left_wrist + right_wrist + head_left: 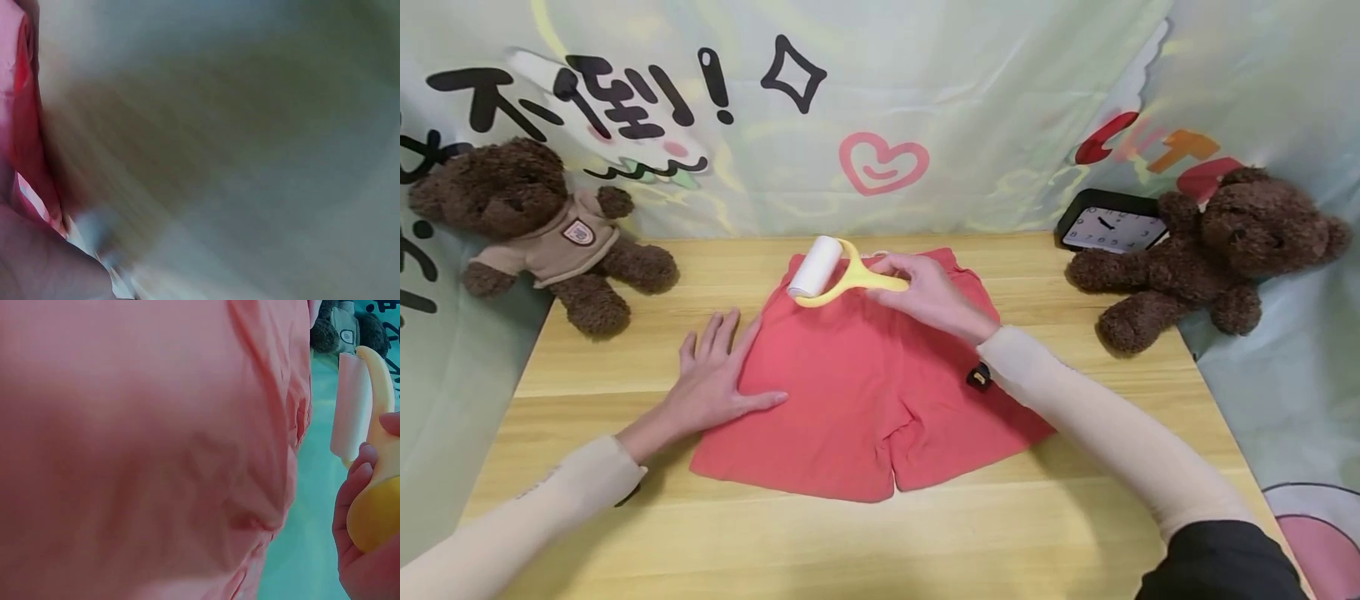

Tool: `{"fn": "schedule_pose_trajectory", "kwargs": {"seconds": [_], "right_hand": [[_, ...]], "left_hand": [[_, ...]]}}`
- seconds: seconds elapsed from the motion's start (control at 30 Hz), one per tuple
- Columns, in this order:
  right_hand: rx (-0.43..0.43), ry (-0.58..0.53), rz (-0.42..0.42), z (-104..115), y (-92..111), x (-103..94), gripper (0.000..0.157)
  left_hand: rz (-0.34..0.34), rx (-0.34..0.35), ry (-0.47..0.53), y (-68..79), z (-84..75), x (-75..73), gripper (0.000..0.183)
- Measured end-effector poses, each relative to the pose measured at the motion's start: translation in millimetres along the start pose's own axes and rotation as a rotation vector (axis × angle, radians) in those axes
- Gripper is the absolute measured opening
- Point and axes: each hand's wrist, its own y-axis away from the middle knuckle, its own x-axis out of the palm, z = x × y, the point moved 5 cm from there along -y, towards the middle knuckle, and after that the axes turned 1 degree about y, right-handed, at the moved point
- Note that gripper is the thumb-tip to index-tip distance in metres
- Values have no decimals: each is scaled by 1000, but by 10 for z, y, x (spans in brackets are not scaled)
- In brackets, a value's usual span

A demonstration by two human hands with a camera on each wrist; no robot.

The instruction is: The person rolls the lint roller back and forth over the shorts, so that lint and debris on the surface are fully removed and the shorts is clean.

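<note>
Red shorts (pixel 827 375) lie spread on the wooden table, waistband toward the wall and legs toward the person. My right hand (pixel 928 296) grips the yellow handle of a lint roller (pixel 850 275) over the waistband. Its white roll points to the left; the right wrist view shows the roller (pixel 354 406) beside the fabric too. Whether the roll touches the cloth I cannot tell. With fingers spread, my left hand (pixel 715 375) rests on the left edge of the shorts, thumb on the cloth. The left wrist view is mostly blurred, with a strip of red cloth (pixel 28 119) at its left.
A brown teddy bear (pixel 553 237) in a beige top sits at the back left of the table (pixel 925 542). Another brown bear (pixel 1210 250) leans at the back right, beside a black-framed clock (pixel 1112 223). A printed cloth (pixel 985 100) hangs behind.
</note>
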Motion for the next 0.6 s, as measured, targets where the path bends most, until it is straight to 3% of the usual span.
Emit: {"fn": "schedule_pose_trajectory", "kwargs": {"seconds": [0.27,0.6], "right_hand": [[-73,145,95,103,-331,303,20],[-247,458,158,69,-460,501,25]], "left_hand": [[34,2,-43,-34,22,32,128],[47,13,-76,22,21,60,125]]}}
